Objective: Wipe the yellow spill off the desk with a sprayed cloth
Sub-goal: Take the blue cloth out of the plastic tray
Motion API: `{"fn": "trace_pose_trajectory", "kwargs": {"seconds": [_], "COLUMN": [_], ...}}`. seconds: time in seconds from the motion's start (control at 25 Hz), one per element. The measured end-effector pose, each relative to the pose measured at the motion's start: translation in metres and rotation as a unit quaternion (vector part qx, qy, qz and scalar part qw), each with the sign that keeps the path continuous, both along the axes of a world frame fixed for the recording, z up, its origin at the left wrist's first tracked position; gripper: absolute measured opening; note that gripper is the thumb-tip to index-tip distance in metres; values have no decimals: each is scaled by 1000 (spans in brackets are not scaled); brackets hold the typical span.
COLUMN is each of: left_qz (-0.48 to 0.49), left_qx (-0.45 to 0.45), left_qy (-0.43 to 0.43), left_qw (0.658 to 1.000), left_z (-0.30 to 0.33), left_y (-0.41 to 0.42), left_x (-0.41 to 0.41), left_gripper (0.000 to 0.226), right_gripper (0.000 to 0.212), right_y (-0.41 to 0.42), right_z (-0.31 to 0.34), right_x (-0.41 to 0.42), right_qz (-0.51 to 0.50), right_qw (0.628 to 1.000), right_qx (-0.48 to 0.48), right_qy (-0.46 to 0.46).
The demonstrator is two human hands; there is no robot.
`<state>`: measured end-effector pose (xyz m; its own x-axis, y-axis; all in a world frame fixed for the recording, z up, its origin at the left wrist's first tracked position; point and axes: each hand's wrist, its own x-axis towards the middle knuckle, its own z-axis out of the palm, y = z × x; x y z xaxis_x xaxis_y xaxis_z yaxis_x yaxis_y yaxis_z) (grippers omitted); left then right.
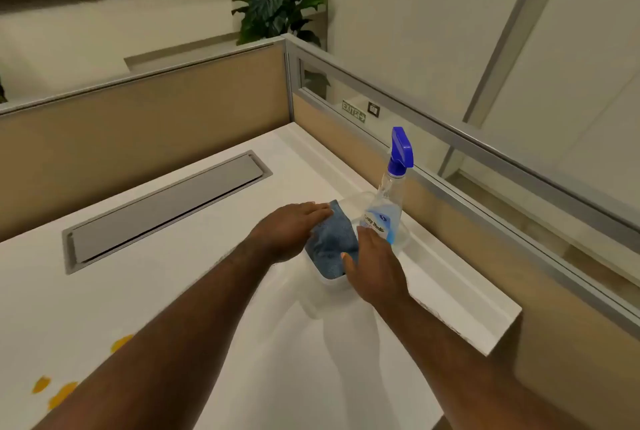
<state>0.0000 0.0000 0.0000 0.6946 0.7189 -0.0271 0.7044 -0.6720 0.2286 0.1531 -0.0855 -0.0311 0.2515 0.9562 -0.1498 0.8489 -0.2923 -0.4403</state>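
In the clear tray (406,243), spray bottle (387,212) and blue cloth (335,243), left hand (290,228) and right hand (375,267) both open-fingered upon it.

One desk (242,291), white. One blue cloth (334,242), far right. One clear tray (332,282) under it. One spray bottle (389,201) with a blue trigger head, just right of the cloth. Yellow spill (121,343): three blobs visible near left, others may be hidden behind the arm. One grey cable flap (166,208), far left. Two hands: left hand (291,232), right hand (375,267). One plant (273,0) beyond the partition. One exit sign (353,111), seen in the glass.
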Motion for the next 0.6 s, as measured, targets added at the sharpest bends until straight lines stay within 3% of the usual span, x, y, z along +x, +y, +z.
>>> {"fn": "trace_pose_trajectory", "kwargs": {"seconds": [0.12,0.24,0.4,0.52,0.6], "left_qz": [-69,-161,-218,-196,-177], "left_qx": [44,55,32,-1,-1], "left_qy": [74,198,335,384,369], "left_qw": [994,965,916,902,912], "left_z": [0,-8,-25,-27,-27], "left_y": [30,54,77,78,82], "left_x": [16,41,61,71,76], "left_gripper": [63,68,61,75,72], "right_gripper": [66,68,86,92,94], "right_y": [25,41,46,55,62], "right_z": [0,4,-3,-3,-3], "right_x": [-5,-6,-4,1,7], "right_qz": [5,68,85,77,60], "right_qw": [994,977,969,965,967], "right_qx": [-78,-148,-198,-234,-238], "right_qy": [-78,-135,-123,-93,-69]}}
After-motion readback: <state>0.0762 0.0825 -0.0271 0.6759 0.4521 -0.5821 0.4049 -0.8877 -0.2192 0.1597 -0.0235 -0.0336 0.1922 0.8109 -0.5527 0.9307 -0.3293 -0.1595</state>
